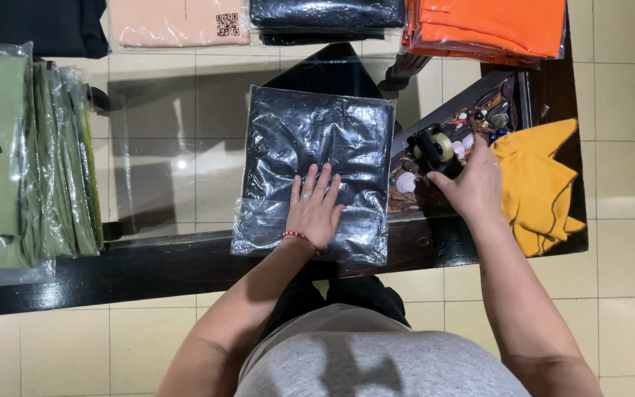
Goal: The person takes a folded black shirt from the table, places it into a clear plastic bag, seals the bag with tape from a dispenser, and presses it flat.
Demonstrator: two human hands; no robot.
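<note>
So I'm pressing my left hand (pixel 314 209) flat, fingers spread, on the bagged black garment (pixel 316 173) lying on the glass counter (pixel 163 158) in front of me, not gripping it, just pinning it. My right hand (pixel 473 187) is reaching into the clutter tray (pixel 479 110) and closing around the tape dispenser (pixel 435 147); can't quite tell how firm that grip is. Garment's already in its clear bag, the flap end near me looks folded but not taped yet, I reckon. Green packed stack (pixel 23 154) is sitting off to the left, orange ones (pixel 490 26) up top.
</note>
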